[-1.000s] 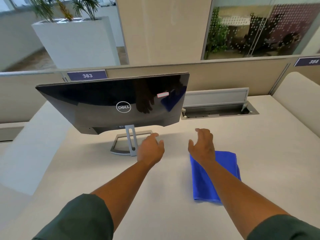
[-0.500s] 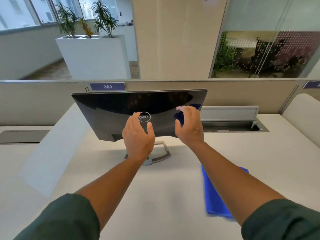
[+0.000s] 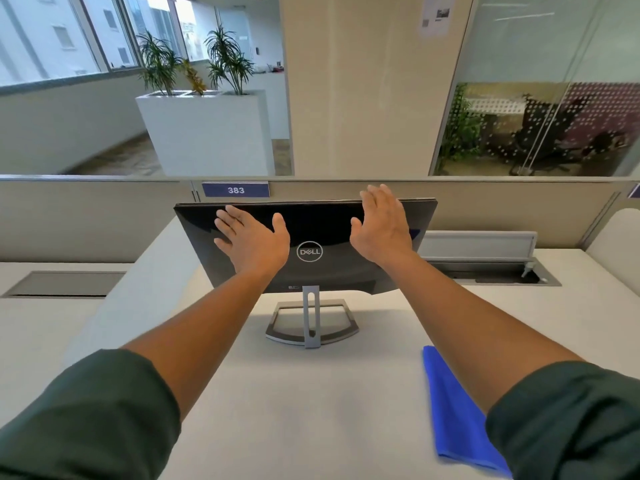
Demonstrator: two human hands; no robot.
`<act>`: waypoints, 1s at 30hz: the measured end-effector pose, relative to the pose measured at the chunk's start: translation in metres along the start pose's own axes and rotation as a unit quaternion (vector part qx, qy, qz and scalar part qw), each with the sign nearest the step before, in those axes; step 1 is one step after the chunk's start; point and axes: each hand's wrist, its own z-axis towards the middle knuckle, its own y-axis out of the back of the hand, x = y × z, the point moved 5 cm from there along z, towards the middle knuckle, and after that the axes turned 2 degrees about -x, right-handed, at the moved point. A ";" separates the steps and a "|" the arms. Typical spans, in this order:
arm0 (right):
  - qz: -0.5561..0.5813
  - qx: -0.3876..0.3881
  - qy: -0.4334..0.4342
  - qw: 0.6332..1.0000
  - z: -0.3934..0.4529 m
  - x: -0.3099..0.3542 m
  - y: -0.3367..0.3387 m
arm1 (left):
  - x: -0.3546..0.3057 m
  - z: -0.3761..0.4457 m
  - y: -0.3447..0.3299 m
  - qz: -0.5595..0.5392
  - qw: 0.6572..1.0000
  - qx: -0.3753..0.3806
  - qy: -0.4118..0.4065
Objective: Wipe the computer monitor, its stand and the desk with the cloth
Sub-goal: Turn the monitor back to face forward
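Note:
A black Dell monitor (image 3: 322, 233) stands with its glossy back toward me on a silver stand (image 3: 311, 323) in the middle of the pale desk (image 3: 294, 410). My left hand (image 3: 251, 239) is spread open in front of the monitor's upper left back. My right hand (image 3: 382, 226) is open too, fingers reaching its top edge on the right. Whether either palm touches the panel I cannot tell. A folded blue cloth (image 3: 453, 414) lies flat on the desk under my right forearm, partly hidden by it.
A beige partition (image 3: 86, 216) with a "383" label (image 3: 235, 190) runs behind the desk. An open cable tray with a raised lid (image 3: 485, 261) sits right of the monitor. A grey recessed panel (image 3: 62, 284) lies on the neighbouring desk at left.
Both hands rose from near the desk and cloth to the monitor's back, then spread apart toward its upper corners. The cloth stayed on the desk.

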 end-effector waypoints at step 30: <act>-0.025 0.090 0.007 0.996 0.012 0.011 0.032 | -0.004 0.049 0.000 0.020 0.993 0.108 -0.046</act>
